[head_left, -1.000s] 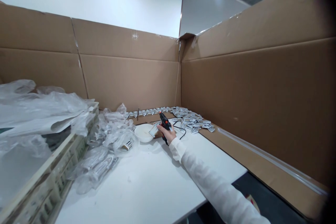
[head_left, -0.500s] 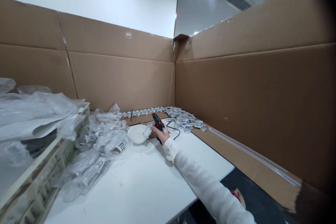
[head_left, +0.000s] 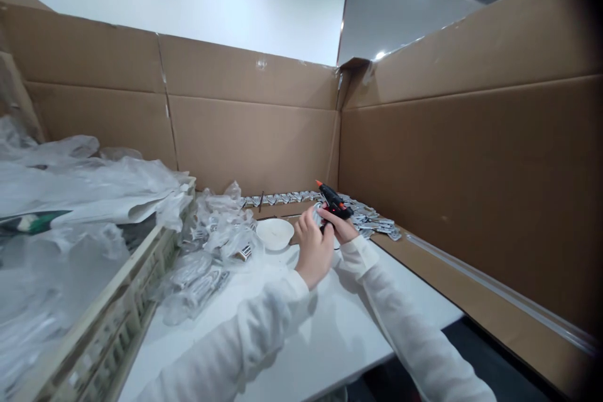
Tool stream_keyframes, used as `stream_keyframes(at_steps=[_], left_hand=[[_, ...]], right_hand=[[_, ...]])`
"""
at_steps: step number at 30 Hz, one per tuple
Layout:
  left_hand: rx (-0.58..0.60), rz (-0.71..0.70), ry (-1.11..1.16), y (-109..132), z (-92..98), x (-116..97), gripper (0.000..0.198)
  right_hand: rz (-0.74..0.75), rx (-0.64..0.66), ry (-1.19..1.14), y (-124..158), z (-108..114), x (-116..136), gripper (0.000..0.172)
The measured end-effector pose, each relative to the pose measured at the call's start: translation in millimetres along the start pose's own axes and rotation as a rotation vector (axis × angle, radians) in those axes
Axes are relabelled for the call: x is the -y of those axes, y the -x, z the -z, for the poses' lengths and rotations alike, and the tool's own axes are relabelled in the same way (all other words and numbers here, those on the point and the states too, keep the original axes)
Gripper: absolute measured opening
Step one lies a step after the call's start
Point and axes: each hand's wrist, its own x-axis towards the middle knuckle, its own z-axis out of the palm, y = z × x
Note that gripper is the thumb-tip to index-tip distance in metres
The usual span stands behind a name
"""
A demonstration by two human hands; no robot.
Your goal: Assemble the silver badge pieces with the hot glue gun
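Broadly, tall cardboard walls (head_left: 254, 138) stand behind and to the right of a white worktop (head_left: 348, 345). A pale crate (head_left: 153, 273) runs along its left side, with crumpled plastic bags (head_left: 219, 226) between that and the working area. At the back right lies a loose heap of flat silvery pieces (head_left: 377, 221); nearer the middle sits a white bowl (head_left: 274, 234), just left of both grips.

The right grip (head_left: 343, 229) is wrapped around a black glue gun (head_left: 335, 202), held above the worktop with its orange nozzle (head_left: 319, 183) pointing up and leftward. The left grip (head_left: 313, 250) has its fingers curled at a small pale piece (head_left: 317, 212) between the hands; whether they clasp it firmly, I cannot tell.

If the gun is hot, tipping the wrist down could bring the nozzle onto the left fingers. A poor pinch could let the small piece slip, since the gun crowds the fingers.
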Motion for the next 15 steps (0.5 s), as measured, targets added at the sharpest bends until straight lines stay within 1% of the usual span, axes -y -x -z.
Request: stream_keyframes(at_steps=[1,2,4,6,8,9,11,13,15], left_hand=[[0.032,0.045,-0.013,7.4,-6.1,8.6,0.045],[0.034,0.095,-0.001,13.8,-11.8,17.0,0.048],[0.042,0.195,0.106,22.6,-20.6,32.4,0.047],[0.121,0.317,0.266,27.2,-25.7,46.5,0.039],[0.221,0.429,0.397,29.5,-28.0,60.9,0.029],[0.240,0.467,0.435,30.2,-28.3,68.2,0.027],[0.215,0.512,0.477,30.8,-27.2,82.0,0.026],[0.184,0.551,0.519,30.5,-23.8,92.5,0.026],[0.185,0.595,0.579,29.8,-19.3,98.1,0.025]], right_hand=[[0.003,0.027,-0.006,0.6,5.7,1.2,0.041],[0.005,0.059,-0.007,1.9,11.1,2.0,0.039],[0.014,0.116,0.030,6.7,20.0,2.5,0.036],[-0.019,0.192,0.107,13.0,24.8,0.9,0.036],[-0.091,0.265,0.181,18.7,25.7,-3.2,0.038],[-0.118,0.282,0.216,20.5,25.2,-6.0,0.038],[-0.132,0.255,0.292,21.4,23.9,-12.5,0.038],[-0.126,0.160,0.350,19.8,24.3,-18.8,0.041],[-0.145,0.064,0.368,17.9,27.3,-23.6,0.047]])
